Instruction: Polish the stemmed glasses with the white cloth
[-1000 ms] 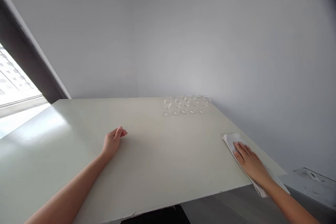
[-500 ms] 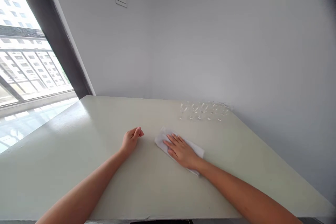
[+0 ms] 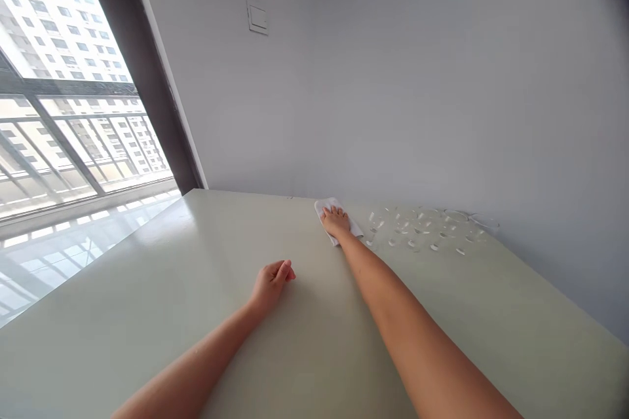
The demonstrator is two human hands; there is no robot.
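A white cloth (image 3: 354,230) lies on the pale tabletop (image 3: 236,229) close to its far edge. My right hand (image 3: 336,220) rests flat on top of it, fingers spread, and covers its middle. Nearer to me, my left hand (image 3: 273,283) is closed in a loose fist on the table, with nothing visible in it. To the right of the cloth stand several clear stemmed glasses (image 3: 413,229), grouped near the wall and hard to make out one by one.
Grey walls (image 3: 417,91) meet in a corner behind the table, and a light switch (image 3: 257,17) is set in the left one. A dark frame (image 3: 142,65) borders a bright window with a railing (image 3: 93,124) at the left.
My right hand has slid the cloth forward to the table's far side, beside the glasses. The left fist looks the same; the view has shifted somewhat.
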